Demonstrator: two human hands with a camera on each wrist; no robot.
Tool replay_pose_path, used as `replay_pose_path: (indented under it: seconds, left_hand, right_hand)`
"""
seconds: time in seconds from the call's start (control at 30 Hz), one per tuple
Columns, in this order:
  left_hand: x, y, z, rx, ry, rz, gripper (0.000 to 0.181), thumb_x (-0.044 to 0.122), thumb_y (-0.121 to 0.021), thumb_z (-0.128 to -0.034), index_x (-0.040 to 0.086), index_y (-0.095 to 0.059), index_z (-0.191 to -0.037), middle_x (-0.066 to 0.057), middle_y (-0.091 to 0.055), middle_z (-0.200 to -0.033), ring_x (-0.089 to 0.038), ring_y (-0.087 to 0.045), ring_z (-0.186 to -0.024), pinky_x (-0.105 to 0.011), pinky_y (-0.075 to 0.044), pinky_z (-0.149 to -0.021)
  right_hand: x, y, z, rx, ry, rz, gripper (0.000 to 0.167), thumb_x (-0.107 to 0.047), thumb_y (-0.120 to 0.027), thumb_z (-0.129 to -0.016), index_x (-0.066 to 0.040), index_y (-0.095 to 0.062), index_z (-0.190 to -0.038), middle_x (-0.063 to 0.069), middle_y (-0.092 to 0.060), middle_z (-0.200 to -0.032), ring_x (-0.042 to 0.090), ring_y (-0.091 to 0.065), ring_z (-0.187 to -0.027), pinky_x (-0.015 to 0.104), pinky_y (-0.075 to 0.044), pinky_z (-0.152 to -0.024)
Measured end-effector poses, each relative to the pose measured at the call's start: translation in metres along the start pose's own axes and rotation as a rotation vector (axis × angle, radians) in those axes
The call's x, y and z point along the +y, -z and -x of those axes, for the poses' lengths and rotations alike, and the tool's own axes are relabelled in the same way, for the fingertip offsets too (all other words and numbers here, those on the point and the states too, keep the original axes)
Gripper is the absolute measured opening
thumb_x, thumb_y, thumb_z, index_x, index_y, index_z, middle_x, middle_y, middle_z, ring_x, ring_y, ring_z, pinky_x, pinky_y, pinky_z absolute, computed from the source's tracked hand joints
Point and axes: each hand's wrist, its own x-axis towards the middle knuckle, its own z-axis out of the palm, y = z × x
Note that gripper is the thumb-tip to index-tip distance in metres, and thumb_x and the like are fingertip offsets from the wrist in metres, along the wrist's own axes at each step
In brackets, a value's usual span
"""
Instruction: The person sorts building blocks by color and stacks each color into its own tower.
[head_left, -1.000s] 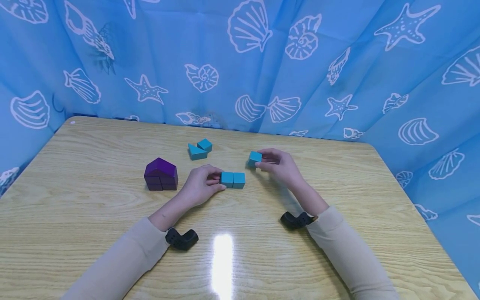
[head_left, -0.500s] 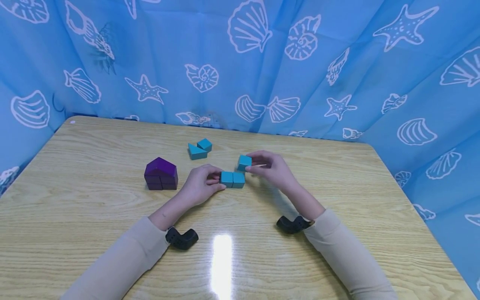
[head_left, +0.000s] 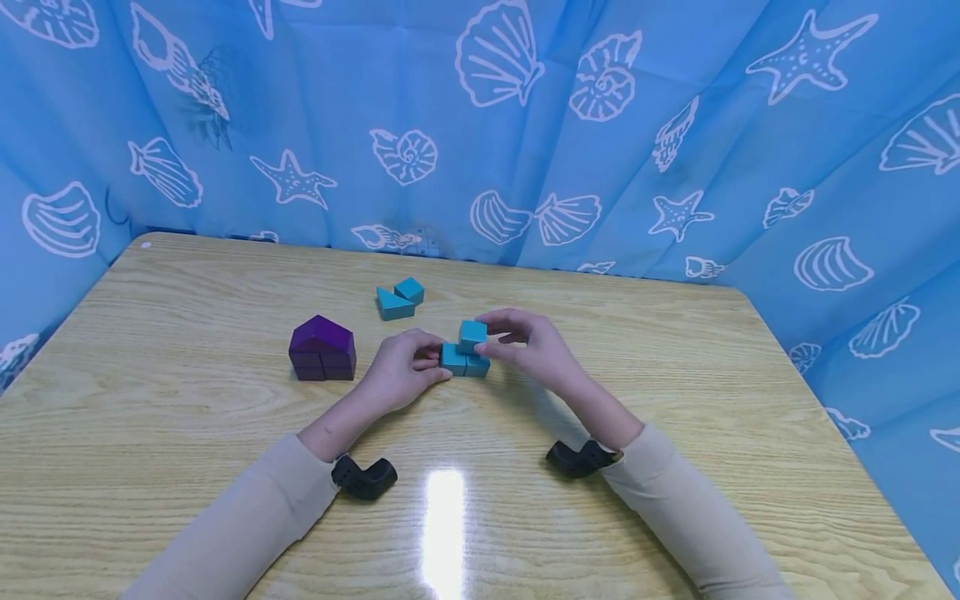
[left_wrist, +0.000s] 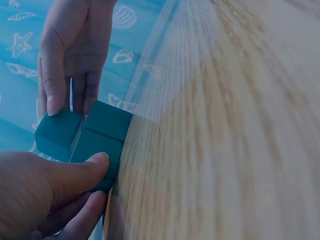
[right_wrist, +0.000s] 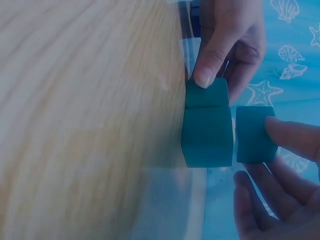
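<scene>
Two teal cubes stand side by side on the table, the left cube (head_left: 452, 362) against the right cube (head_left: 478, 368). My left hand (head_left: 397, 375) pinches the left cube between thumb and fingers, as the left wrist view also shows. Just above the pair, my right hand (head_left: 531, 346) holds a third teal cube (head_left: 472, 334) by thumb and fingertips. A narrow gap separates this held cube (right_wrist: 256, 135) from the two lower ones in the right wrist view. It hides part of the right cube's top in the head view.
Behind the hands lie a teal triangular block (head_left: 395, 305) and another teal block (head_left: 409, 290), close together. Purple blocks forming a little house shape (head_left: 322, 350) stand left of the left hand. A blue curtain (head_left: 420, 108) with shells hangs behind the wooden table (head_left: 187, 400).
My right hand has carried its teal cube leftward and nearer, from right of the pair to over it. The left hand has stayed in place on the left cube.
</scene>
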Motion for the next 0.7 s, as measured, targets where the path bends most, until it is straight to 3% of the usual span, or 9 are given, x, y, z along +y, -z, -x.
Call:
replay_pose_path:
  seconds: [0.33,0.7]
  left_hand:
    - [0.001,0.000,0.000,0.003,0.008,-0.014,0.039,0.003,-0.071,-0.0851,-0.005,-0.061,-0.122,-0.017,-0.062,-0.110,-0.028,-0.061,-0.105,-0.031,-0.056,-0.090]
    - [0.000,-0.001,0.000,0.002,0.007,-0.008,0.038,0.002,-0.070,-0.0852,-0.006,-0.061,-0.121,-0.017,-0.061,-0.110,-0.028,-0.060,-0.105,-0.031,-0.056,-0.090]
  right_hand:
    - [-0.001,-0.010,0.000,-0.048,0.088,0.017,0.037,-0.022,-0.071,-0.088,-0.010,-0.064,-0.122,0.008,-0.064,-0.123,0.026,-0.056,-0.118,0.042,-0.048,-0.100]
    - [0.001,-0.015,-0.002,-0.057,0.132,0.031,0.036,-0.019,-0.070,-0.089,-0.009,-0.064,-0.122,0.009,-0.064,-0.122,0.026,-0.057,-0.117,0.042,-0.049,-0.098]
